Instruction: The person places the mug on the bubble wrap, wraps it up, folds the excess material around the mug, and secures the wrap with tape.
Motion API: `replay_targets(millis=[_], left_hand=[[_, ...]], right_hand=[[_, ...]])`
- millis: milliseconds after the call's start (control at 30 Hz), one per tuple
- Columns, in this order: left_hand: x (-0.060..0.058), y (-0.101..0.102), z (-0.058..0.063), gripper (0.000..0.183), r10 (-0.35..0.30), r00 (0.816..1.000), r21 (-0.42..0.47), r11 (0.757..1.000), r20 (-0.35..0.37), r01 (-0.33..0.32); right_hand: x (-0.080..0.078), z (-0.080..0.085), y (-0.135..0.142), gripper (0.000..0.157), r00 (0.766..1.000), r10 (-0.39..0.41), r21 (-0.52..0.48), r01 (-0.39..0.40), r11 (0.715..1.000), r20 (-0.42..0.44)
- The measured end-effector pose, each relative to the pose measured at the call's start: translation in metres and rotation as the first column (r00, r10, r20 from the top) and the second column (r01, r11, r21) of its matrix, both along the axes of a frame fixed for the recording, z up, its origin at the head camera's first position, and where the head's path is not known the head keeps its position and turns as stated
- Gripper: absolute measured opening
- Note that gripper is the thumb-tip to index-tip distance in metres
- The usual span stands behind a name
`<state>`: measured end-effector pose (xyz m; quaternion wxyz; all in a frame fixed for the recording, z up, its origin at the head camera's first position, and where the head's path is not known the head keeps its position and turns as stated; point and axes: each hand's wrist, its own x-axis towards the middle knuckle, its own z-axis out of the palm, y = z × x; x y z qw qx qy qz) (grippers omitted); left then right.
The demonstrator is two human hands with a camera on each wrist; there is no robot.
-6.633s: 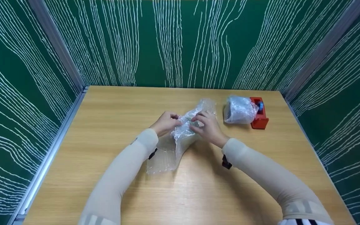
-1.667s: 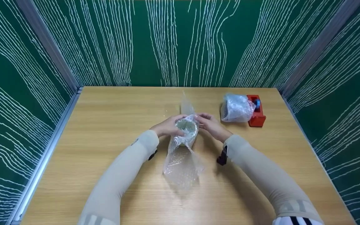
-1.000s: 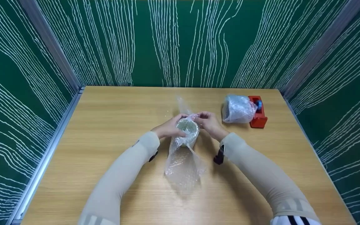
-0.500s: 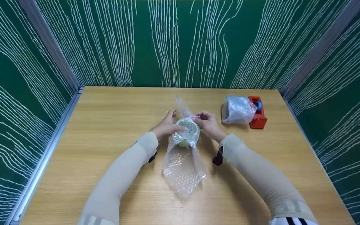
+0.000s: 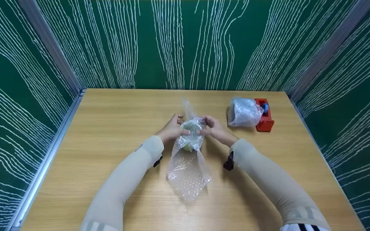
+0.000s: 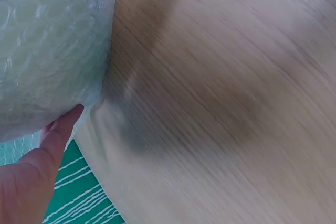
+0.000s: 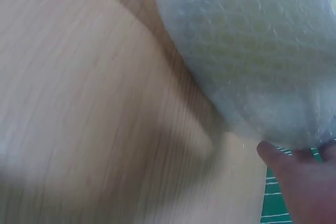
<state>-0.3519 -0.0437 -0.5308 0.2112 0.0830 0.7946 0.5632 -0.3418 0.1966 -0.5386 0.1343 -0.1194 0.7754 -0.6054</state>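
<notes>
Bubble wrap surrounds a pale green, round, cup-like object at the middle of the table; its exact kind is hidden by the wrap. One loose flap spreads toward the person, another sticks up at the back. My left hand holds the wrapped bundle from the left, thumb on the top, fingers behind. From the right, my right hand grips the wrap at the rim, its thumb also on top. In the left wrist view, fingers touch the bundle's lower side; the right wrist view shows fingertips at its edge.
A second bundle in bubble wrap lies at the back right, against a red tape dispenser with a blue part. Green walls with white lines enclose the wooden table at the back and sides.
The bubble wrap was first handled as a crumpled strip; now it stands round the object with its top edge folded inward. Lately the right thumb has moved onto the top, beside the left thumb.
</notes>
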Motion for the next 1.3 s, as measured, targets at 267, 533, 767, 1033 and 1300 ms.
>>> replay_targets(millis=[267, 533, 767, 1033, 1300], left_hand=[[0.002, 0.004, -0.005, 0.031, 0.035, 0.98, 0.028, 0.999, -0.197, -0.031], [0.005, -0.001, -0.006, 0.035, -0.026, 0.962, 0.063, 0.997, -0.274, 0.045], [0.007, -0.005, -0.005, 0.06, -0.12, 0.976, 0.031, 0.991, -0.183, 0.128], [0.006, -0.002, -0.004, 0.063, -0.103, 0.978, 0.071, 0.991, -0.18, 0.118], [0.006, -0.004, -0.007, 0.057, -0.079, 0.973, 0.081, 0.992, -0.217, 0.098]], right_hand=[[0.002, -0.006, -0.017, 0.053, 0.991, -0.114, 0.022, 0.116, 0.993, -0.068], [0.002, -0.016, -0.03, 0.047, 0.955, -0.256, -0.034, 0.254, 0.967, -0.15], [0.004, -0.016, -0.028, 0.051, 0.948, -0.259, -0.05, 0.254, 0.966, -0.184], [0.005, -0.018, -0.025, 0.049, 0.965, -0.196, -0.087, 0.183, 0.979, -0.175], [0.006, -0.019, -0.029, 0.031, 0.952, -0.217, -0.118, 0.195, 0.974, -0.215]])
